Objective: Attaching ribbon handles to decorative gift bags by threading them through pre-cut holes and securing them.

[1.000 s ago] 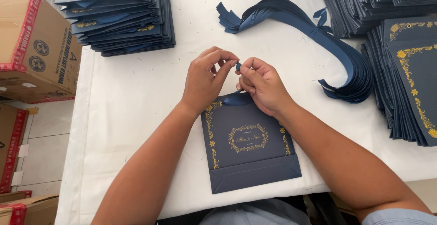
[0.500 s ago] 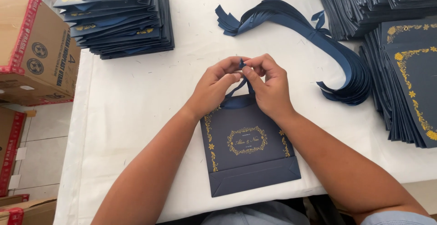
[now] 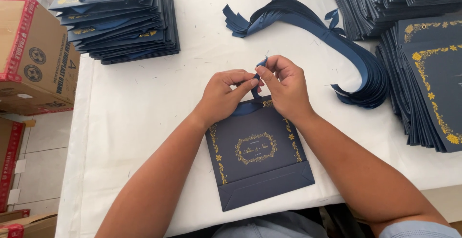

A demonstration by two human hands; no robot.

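A flat navy paper bag (image 3: 257,163) with gold floral print lies on the white table (image 3: 144,113) in front of me. A blue ribbon (image 3: 256,86) rises from the bag's top edge. My left hand (image 3: 225,95) pinches the ribbon from the left. My right hand (image 3: 284,85) pinches its upper end from the right, just above the bag's top. The fingertips of both hands meet at the ribbon.
A stack of navy bags with ribbon handles (image 3: 120,21) sits at the far left. Stacks of flat navy bags (image 3: 423,64) fill the right side. A bundle of blue ribbons (image 3: 332,40) curves across the back. Cardboard boxes (image 3: 31,55) stand left of the table.
Both hands have lifted slightly and drawn the ribbon up from the bag's top edge. The bag has stayed in place.
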